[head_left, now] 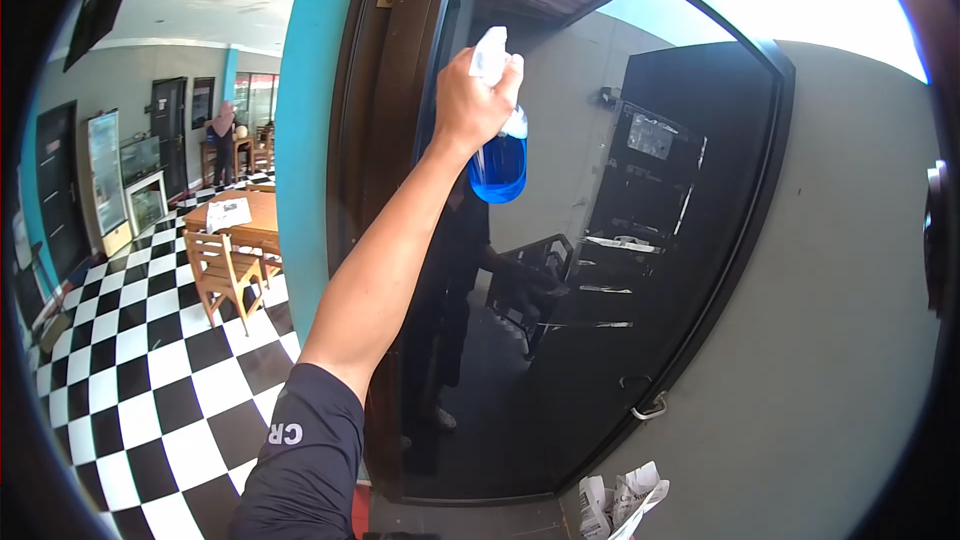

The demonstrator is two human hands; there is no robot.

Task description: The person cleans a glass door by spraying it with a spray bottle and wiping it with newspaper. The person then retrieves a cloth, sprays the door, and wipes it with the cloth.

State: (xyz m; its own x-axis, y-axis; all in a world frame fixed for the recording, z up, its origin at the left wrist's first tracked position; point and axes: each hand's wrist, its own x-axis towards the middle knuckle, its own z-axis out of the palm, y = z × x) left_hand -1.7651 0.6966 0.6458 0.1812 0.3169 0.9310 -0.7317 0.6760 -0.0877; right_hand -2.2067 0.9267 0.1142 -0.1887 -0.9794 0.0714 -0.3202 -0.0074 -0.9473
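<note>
My left hand (473, 100) is raised in front of a dark glass door and wrapped round the white trigger head of a spray bottle (497, 172). Blue liquid fills much of the bottle's clear body, which hangs upright below my fist. Behind it, the glass door panel (560, 360) in its dark frame shows reflections of a person and a black object. Crumpled newspaper (622, 502) pokes up at the bottom edge, right of centre. What holds or supports the paper is out of frame, and my right hand does not show.
A metal door handle (650, 406) sits low on the frame, beside a grey wall (830, 270). To the left, past a turquoise wall edge (308, 140), are a wooden chair (228, 275), a table (255, 212), a checkered floor (150, 380) and a distant person (222, 140).
</note>
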